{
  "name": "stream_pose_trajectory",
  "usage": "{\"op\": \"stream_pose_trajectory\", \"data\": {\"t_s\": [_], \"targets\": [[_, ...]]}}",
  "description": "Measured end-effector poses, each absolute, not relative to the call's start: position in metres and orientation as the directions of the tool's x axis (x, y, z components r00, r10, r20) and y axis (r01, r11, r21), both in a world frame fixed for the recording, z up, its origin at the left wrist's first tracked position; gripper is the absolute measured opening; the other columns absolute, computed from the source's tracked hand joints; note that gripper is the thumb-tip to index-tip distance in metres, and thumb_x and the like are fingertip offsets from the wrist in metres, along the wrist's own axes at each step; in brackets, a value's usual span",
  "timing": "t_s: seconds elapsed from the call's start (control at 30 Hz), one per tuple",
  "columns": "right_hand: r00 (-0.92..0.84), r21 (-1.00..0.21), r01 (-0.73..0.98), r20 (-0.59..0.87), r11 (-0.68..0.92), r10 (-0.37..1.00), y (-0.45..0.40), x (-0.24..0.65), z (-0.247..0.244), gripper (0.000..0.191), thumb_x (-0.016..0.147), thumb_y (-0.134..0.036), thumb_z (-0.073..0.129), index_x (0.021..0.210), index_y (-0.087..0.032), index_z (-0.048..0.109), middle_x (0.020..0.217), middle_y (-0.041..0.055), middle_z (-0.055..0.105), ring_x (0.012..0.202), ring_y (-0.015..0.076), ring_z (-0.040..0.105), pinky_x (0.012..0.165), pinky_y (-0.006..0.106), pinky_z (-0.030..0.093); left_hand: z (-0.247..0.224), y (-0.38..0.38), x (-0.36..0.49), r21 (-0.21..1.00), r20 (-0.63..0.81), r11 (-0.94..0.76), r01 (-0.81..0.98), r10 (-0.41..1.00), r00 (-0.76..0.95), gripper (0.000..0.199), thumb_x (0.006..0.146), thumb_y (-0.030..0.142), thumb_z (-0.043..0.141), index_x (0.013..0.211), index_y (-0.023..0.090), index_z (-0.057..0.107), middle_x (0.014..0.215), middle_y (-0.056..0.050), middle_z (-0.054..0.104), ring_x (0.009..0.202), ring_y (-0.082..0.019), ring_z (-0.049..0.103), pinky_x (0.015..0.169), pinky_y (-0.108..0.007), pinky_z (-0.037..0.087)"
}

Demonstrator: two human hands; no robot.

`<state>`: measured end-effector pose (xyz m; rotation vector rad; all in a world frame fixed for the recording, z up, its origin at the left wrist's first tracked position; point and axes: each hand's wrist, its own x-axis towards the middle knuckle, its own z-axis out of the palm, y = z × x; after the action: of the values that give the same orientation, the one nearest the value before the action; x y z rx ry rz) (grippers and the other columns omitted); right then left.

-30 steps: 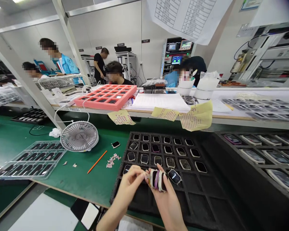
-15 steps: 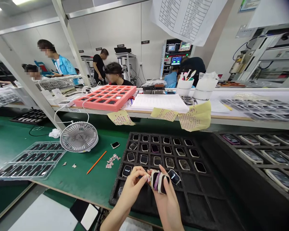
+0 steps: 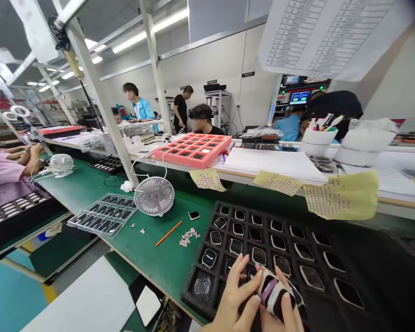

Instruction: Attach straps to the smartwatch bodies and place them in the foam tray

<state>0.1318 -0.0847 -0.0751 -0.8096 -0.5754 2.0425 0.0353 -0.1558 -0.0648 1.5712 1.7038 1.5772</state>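
Note:
My right hand (image 3: 285, 306) grips a small stack of smartwatch cases (image 3: 270, 291), white and purple ones side by side, over the black foam tray (image 3: 200, 266). At the stack's left end, the thumb and index finger of my left hand (image 3: 235, 293) close on the end watch, while its other fingers stretch out above the tray. Smartwatches with dark screens fill several tray pockets. One watch (image 3: 209, 258) at the left shows white lettering on its screen. Part of a watch behind my right fingers is hidden, and a clear wrapped piece (image 3: 202, 287) lies in the front-left pocket.
On the green bench (image 3: 148, 265) are a grey fan (image 3: 154, 196), an orange stick (image 3: 168, 233), small paper tabs (image 3: 189, 236), a lone watch (image 3: 194, 215) and a clear tray (image 3: 103, 214). A shelf above carries a pink foam tray (image 3: 193, 150). A co-worker in pink (image 3: 5, 177) is at the left.
The view has swung left, so the bench things appear farther right and a co-worker shows at the left. My hands still hold the stack; my left fingers have spread more.

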Motion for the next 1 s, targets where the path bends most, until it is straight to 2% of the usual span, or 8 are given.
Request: {"op": "stream_pose_trajectory", "data": {"t_s": [0.23,0.33,0.43,0.5,0.57,0.67,0.77,1.0], "targets": [[-0.404,-0.714,-0.493,-0.319,-0.498,0.857,-0.086,0.131,-0.075,0.071,0.072,-0.052,0.072,0.135,-0.030,0.049,0.124,0.0065,0.062,0.125,0.0327,0.048,0.102,0.052,0.040,-0.034,-0.168,0.021,0.880,0.239,-0.159,0.448,0.963,-0.128,0.052,0.093,0.043,0.044,0.143,0.029,0.038,0.149,-0.007,0.036,0.145,-0.028,0.016,0.118,-0.052,0.016],[-0.411,-0.718,-0.492,-0.307,-0.493,0.858,-0.090,0.127,-0.072,0.062,0.075,-0.052,0.068,0.132,-0.034,0.052,0.125,0.0036,0.062,0.124,0.0295,0.049,0.102,0.047,0.042,-0.021,-0.169,0.021,0.858,0.204,-0.126,0.497,0.973,-0.105,0.051,0.094,0.037,0.045,0.143,0.028,0.037,0.149,-0.008,0.036,0.144,-0.026,0.017,0.119,-0.051,0.017],[-0.429,-0.708,-0.496,-0.304,-0.503,0.851,-0.088,0.126,-0.064,0.055,0.079,-0.051,0.066,0.129,-0.032,0.055,0.122,0.0023,0.064,0.123,0.0248,0.051,0.103,0.041,0.041,-0.021,-0.168,0.010,0.818,0.226,-0.159,0.553,0.973,-0.055,0.056,0.093,0.034,0.049,0.146,0.026,0.031,0.149,-0.009,0.035,0.141,-0.024,0.028,0.117,-0.045,0.026],[-0.436,-0.686,-0.515,-0.307,-0.515,0.846,-0.084,0.127,-0.056,0.053,0.080,-0.050,0.065,0.127,-0.028,0.056,0.117,0.0031,0.067,0.119,0.0232,0.054,0.104,0.041,0.040,-0.028,-0.169,-0.011,0.807,0.278,-0.116,0.579,0.940,-0.199,0.049,0.093,0.033,0.046,0.141,0.025,0.038,0.143,-0.011,0.042,0.133,-0.022,0.040,0.108,-0.039,0.040],[-0.417,-0.672,-0.536,-0.316,-0.512,0.852,-0.080,0.129,-0.049,0.053,0.081,-0.050,0.065,0.127,-0.026,0.056,0.113,0.0037,0.068,0.116,0.0224,0.056,0.105,0.041,0.039,-0.040,-0.172,-0.041,0.787,0.308,0.061,0.614,0.823,-0.477,0.035,0.095,0.031,0.041,0.127,0.023,0.052,0.130,-0.011,0.053,0.121,-0.021,0.049,0.092,-0.033,0.051],[-0.373,-0.670,-0.548,-0.340,-0.501,0.863,-0.076,0.130,-0.045,0.057,0.081,-0.050,0.065,0.130,-0.024,0.054,0.112,0.0044,0.069,0.115,0.0224,0.057,0.106,0.042,0.036,-0.060,-0.182,-0.090,0.611,0.315,0.427,0.667,0.642,-0.700,0.022,0.090,0.027,0.045,0.100,0.019,0.063,0.108,-0.010,0.058,0.107,-0.024,0.055,0.091,-0.040,0.049],[-0.407,-0.645,-0.551,-0.346,-0.529,0.845,-0.075,0.130,-0.050,0.059,0.081,-0.048,0.067,0.131,-0.023,0.052,0.112,0.0056,0.069,0.115,0.0234,0.057,0.107,0.044,0.036,-0.078,-0.191,-0.119,0.565,0.301,0.529,0.633,0.582,-0.755,0.019,0.086,0.027,0.049,0.090,0.015,0.063,0.098,-0.011,0.057,0.097,-0.028,0.057,0.085,-0.047,0.049],[-0.463,-0.624,-0.520,-0.368,-0.583,0.807,-0.077,0.131,-0.059,0.058,0.082,-0.048,0.065,0.133,-0.025,0.051,0.119,0.0055,0.066,0.118,0.0233,0.055,0.107,0.044,0.037,-0.095,-0.184,-0.137,0.507,0.302,0.594,0.625,0.557,-0.774,0.023,0.088,0.028,0.048,0.096,0.014,0.063,0.100,-0.012,0.060,0.100,-0.028,0.057,0.087,-0.043,0.048]]}}
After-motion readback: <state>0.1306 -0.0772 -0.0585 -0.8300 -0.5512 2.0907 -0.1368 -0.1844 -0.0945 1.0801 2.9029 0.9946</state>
